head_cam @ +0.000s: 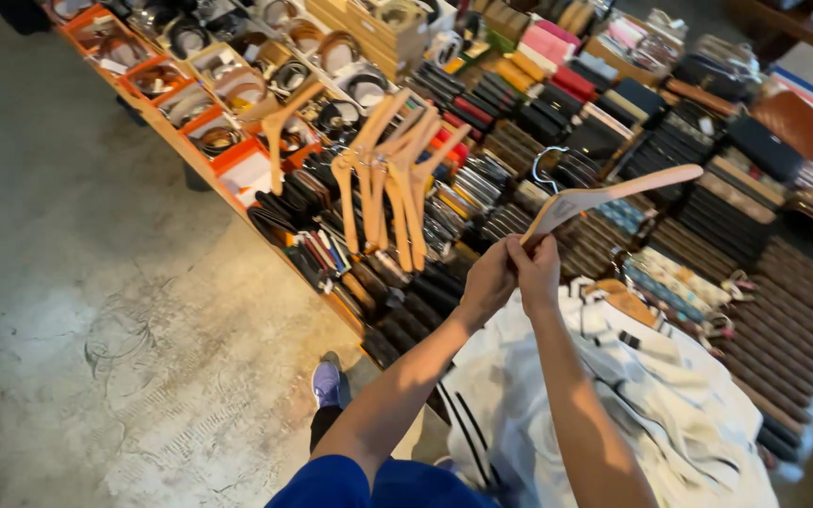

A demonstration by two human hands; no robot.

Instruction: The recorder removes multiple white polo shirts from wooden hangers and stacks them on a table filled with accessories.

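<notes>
Both my hands are raised over a display table and grip one end of a wooden clothes hanger (613,193) with a metal hook. My left hand (486,280) and my right hand (536,273) press together on the hanger's lower arm. The hanger's other arm points up to the right. A white garment with dark stripes (613,414) lies in a heap just below my forearms. Several more wooden hangers (392,165) lie in a bunch on the table to the left of my hands.
The long table (237,202) is packed with rows of wallets, rolled belts in orange boxes (228,141) and dark leather goods (773,310). Bare concrete floor (96,310) spreads to the left. My blue-shoed foot (326,381) stands by the table edge.
</notes>
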